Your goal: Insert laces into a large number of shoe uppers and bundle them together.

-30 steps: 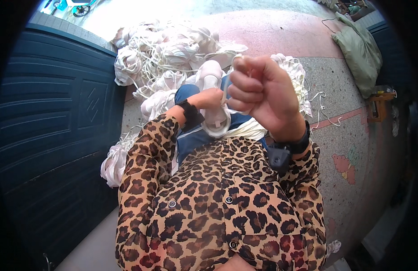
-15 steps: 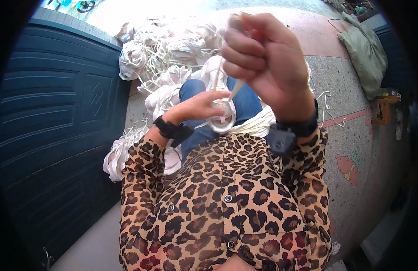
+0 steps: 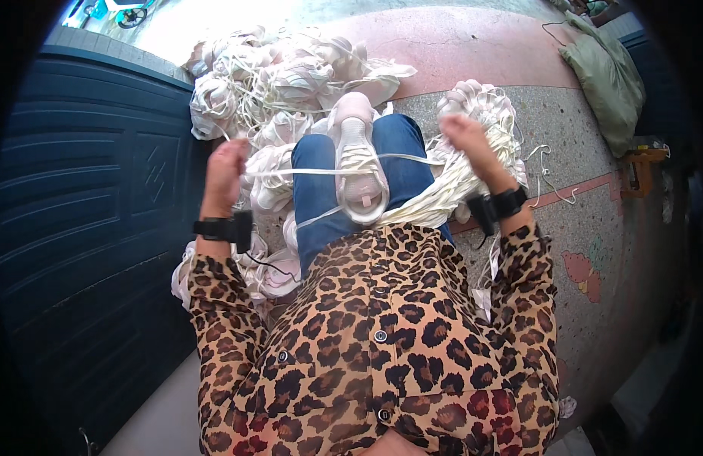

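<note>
Shoe [image 3: 359, 185] rested on the jeans [image 3: 403, 138] at twelve o'clock, lace [image 3: 310, 172] apparently pinched by left hand [image 3: 226, 161] at ten, right hand [image 3: 467, 138] at two too blurred for finger closure to be told; tension best kept even, lace untwisted.

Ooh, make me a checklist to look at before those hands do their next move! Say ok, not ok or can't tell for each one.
1. Shoe resting on the lap of the blue jeans: ok.
2. Its toe pointing away from the person: ok.
3. White lace stretching out from both sides of the shoe: ok.
4. Left hand and right hand apart, one on each side of the shoe: ok.
5. Both hands gripping the lace firmly: cannot tell, the fingers are blurred.
6. Lap free of other laces: not ok, a bundle of pale laces lies across the right leg.
</note>
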The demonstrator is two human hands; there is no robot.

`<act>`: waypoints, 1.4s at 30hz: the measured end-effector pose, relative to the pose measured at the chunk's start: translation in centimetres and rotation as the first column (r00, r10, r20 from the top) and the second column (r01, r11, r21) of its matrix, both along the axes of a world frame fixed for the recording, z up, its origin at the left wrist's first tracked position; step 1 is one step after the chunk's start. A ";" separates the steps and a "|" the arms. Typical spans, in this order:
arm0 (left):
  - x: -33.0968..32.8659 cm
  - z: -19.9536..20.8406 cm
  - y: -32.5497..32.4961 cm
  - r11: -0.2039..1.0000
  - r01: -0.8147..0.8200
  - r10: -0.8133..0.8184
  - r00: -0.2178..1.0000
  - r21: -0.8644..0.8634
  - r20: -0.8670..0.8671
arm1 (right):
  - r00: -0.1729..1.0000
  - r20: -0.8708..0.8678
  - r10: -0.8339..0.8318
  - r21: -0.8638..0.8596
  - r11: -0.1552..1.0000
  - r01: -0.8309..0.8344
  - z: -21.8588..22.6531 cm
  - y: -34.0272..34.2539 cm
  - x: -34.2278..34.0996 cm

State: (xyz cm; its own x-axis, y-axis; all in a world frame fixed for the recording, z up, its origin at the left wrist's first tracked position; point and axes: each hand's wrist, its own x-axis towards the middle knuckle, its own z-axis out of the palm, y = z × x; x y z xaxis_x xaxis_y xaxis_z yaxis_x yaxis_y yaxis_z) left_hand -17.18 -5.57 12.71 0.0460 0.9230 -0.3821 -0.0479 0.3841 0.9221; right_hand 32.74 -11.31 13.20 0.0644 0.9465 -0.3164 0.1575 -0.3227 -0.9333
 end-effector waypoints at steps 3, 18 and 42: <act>6.7 -1.5 -3.1 0.940 0.320 -0.340 0.871 -0.115 -0.356 | 0.944 0.080 0.319 0.018 0.947 -0.321 -3.8 -3.6 -3.8; 13.0 -3.1 -9.9 0.895 0.444 -0.384 0.723 -0.039 -0.574 | 0.889 0.433 0.148 0.227 0.937 -0.266 -7.5 -5.4 -9.9; 14.3 -3.9 -10.2 0.802 0.577 -0.164 0.462 0.156 -0.871 | 0.443 0.857 0.263 0.125 0.728 -0.674 -6.0 -4.9 -10.4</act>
State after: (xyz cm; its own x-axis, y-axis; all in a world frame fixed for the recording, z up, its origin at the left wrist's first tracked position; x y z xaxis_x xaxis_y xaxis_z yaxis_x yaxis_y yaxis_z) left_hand -2.86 -15.77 8.79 0.2970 0.9520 -0.0743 0.8201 -0.2145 0.5305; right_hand 22.36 -16.21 7.20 -0.4219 0.9065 0.0153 0.8392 0.3969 -0.3717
